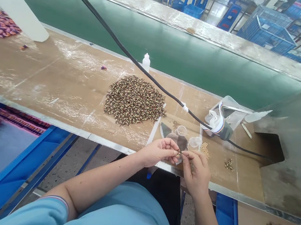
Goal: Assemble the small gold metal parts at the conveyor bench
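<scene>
- The left hand point(159, 153) and right hand point(194, 173) meet, fingertips pinched together on a tiny brown-and-cream bead-like piece point(178, 154), just inside the near edge of the tan tabletop point(58, 73); its exact shape is hard to tell.
- It looks light, hard and slippery, best held by its rim between fingertips.
- A heap of similar speckled brown pieces point(135, 101) lies farther in, beyond the hands.

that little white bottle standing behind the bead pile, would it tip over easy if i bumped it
Probably yes. The small white plastic bottle stands upright, tall and narrow with a tapered nozzle, so a bump could topple it. It likely feels light, though its fill level can't be seen. The plastic may give slightly when squeezed.
</scene>
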A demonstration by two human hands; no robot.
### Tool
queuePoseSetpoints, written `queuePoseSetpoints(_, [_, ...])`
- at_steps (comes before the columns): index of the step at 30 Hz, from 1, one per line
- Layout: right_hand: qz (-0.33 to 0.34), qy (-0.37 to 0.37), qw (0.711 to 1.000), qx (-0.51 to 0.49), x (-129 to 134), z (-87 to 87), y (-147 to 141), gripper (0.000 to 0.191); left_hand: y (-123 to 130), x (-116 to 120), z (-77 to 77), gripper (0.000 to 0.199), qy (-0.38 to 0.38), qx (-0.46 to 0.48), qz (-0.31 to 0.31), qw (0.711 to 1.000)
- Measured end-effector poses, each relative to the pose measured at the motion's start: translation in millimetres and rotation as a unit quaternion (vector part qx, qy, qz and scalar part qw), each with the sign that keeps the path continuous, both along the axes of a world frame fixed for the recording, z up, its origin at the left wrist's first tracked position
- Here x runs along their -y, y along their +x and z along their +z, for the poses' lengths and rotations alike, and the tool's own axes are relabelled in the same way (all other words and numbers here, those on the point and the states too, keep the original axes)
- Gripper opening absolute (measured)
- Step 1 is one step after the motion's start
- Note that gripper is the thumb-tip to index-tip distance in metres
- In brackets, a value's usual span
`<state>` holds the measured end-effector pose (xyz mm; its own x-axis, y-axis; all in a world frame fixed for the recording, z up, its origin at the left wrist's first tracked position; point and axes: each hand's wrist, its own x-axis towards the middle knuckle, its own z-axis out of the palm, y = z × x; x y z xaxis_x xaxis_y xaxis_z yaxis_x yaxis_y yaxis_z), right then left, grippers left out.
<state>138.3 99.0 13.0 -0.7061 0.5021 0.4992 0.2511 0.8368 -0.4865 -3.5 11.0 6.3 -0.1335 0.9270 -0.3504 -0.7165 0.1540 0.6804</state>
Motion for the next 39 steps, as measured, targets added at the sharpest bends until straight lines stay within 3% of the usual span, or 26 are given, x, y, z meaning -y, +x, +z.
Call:
queuePoseSetpoints(10, [0.042,0.075,0.996,-0.024,7.9,-3.3,3.3,0.03,2.7,-0.3,-4.1,0.035,0.022,-0.03,0.033,0.999])
queuePoseSetpoints(13, [0.04,0.047,0.998,-0.018,7.3,-3.0,4.9,0.03,4.2,-0.2,-3.5,0.033,0.027,-0.05,0.045,0.997])
queuePoseSetpoints(18, [-0.047,-0.038,0.998,-0.034,12.4,-3.2,3.8,0.017,8.3,0.5,-1.1,0.025,0.032,-0.114,0.084,0.99])
queuePoseSetpoints(22, [-0.068,-0.061,0.995,-0.043,17.5,-6.4,-0.4,0.01,11.8,1.0,-2.4,0.021,0.046,-0.141,0.081,0.986])
queuePoseSetpoints(33, [-0.033,0.06,0.995,-0.066,16.4,-12.1,4.4,0.013,15.0,2.9,-10.4,0.02,0.056,-0.166,0.066,0.982])
queuePoseSetpoints(39, [-0.035,0.054,0.997,-0.046,15.8,-15.1,5.8,0.011,14.9,2.7,-9.6,0.02,0.057,-0.156,0.059,0.984])
